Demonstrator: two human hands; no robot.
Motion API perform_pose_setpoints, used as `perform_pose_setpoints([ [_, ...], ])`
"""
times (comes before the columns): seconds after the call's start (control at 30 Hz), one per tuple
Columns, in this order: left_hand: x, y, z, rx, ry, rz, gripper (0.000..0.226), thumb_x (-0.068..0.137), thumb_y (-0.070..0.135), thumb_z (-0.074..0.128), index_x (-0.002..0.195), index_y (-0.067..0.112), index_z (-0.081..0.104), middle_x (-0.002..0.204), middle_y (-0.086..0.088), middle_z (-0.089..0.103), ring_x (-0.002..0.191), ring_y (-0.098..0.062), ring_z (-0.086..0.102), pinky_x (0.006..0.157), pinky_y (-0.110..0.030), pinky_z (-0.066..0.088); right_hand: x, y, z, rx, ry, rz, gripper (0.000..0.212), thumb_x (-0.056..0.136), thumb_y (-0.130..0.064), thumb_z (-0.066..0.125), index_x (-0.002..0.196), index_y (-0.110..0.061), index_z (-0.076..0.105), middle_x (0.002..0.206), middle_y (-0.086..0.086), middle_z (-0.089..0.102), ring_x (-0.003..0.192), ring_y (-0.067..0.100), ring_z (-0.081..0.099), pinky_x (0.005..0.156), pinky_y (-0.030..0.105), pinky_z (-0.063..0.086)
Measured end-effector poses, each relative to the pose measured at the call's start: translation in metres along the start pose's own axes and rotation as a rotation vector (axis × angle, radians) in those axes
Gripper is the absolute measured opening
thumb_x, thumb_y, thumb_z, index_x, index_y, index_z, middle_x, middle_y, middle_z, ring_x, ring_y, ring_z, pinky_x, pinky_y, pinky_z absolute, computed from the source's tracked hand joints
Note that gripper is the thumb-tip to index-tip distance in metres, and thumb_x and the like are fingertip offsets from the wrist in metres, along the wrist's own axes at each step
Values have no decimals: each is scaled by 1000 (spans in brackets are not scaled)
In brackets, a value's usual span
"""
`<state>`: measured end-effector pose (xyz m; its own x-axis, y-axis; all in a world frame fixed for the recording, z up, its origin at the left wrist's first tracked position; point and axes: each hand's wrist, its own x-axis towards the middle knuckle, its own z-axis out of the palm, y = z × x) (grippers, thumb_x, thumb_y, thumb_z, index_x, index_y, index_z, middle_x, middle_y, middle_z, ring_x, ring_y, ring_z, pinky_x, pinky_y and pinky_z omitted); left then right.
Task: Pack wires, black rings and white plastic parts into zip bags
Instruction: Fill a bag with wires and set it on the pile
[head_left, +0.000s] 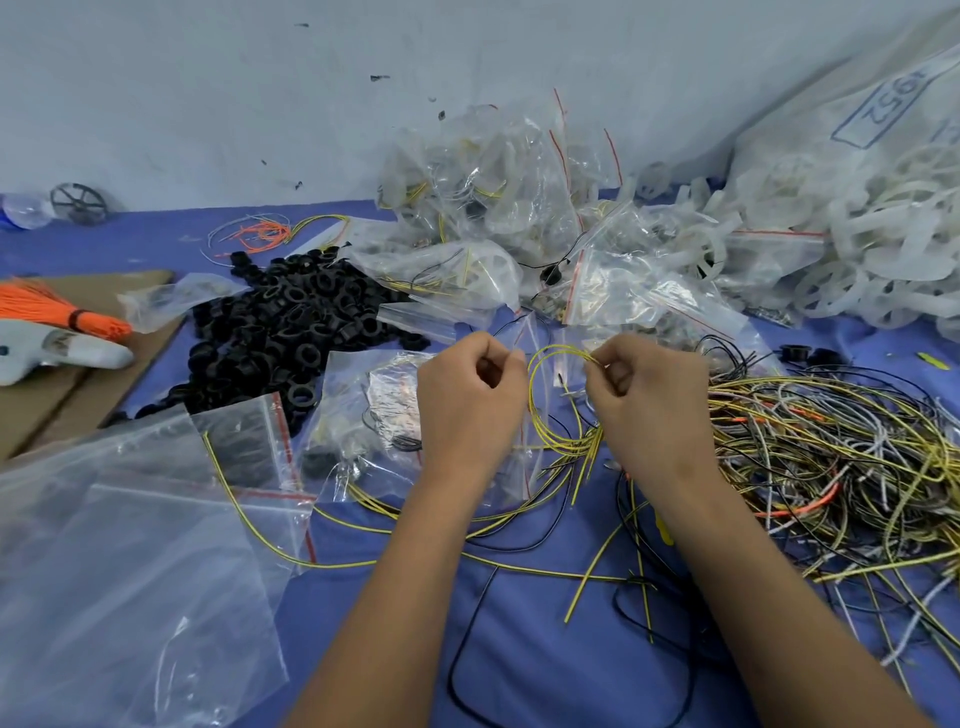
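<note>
Nearest you, at lower left, empty zip bags (130, 561) lie flat on the blue table (545, 649). Behind them sits the heap of black rings (291, 322). Your left hand (470, 400) pinches the rim of a small clear zip bag (527, 332) held between your hands. Your right hand (649, 400) pinches the top of a coil of yellow wires (556, 405); the loop stands roughly upright, its cut ends crossing at the bottom and pointing down towards you. Right of that hand spreads the tangle of loose wires (831, 467). Filled bags (493, 208) and white plastic parts (857, 234) pile up against the wall.
</note>
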<state>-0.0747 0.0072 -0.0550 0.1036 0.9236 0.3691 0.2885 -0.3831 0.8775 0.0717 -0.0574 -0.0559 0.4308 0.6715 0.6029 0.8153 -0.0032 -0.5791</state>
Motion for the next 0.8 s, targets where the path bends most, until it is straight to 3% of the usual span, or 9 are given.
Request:
perform_pose_setpoints([
  [0.13,-1,0,0,-36,32,38,27,87,25,69,63,19,59,59,6,61,53,-5,52,55,-18,42,1,3,-4,-88,37,-37,10,85,-6,70,75,-8,70,56,2,58,52,23,54,57,36,49],
  [0.3,-5,-7,9,54,-52,35,27,88,25,71,65,18,60,56,6,60,54,-9,55,58,-29,48,0,-7,-4,44,69,-37,9,84,-10,74,76,-11,72,56,-2,60,51,17,55,56,33,49],
  [0.47,-7,-5,13,73,-34,98,29,89,20,72,65,18,56,54,8,53,52,-8,49,55,-28,40,-6,-22,1,318,-121,61,6,87,-14,76,81,-15,76,62,-5,69,53,10,64,56,26,53],
  [0.57,-6,-2,9,-64,-53,90,31,91,14,69,64,19,56,54,10,53,53,-6,46,54,-21,37,-5,-24,4,462,-179,185,12,91,-13,72,80,-16,75,62,-1,70,48,5,60,51,20,47],
  [0.73,-5,7,3,-280,-116,93,29,92,17,61,64,16,54,54,12,50,54,-6,44,57,-21,38,-5,-18,4,327,-330,151,16,88,-10,71,73,-12,76,56,-3,68,46,1,55,50,16,40],
  [0.8,-8,7,3,-243,-184,151,28,90,19,62,64,13,55,54,9,50,54,-9,46,56,-27,40,-7,-16,5,187,-386,72,19,87,-11,70,68,-10,73,53,-1,63,49,1,50,50,25,38],
])
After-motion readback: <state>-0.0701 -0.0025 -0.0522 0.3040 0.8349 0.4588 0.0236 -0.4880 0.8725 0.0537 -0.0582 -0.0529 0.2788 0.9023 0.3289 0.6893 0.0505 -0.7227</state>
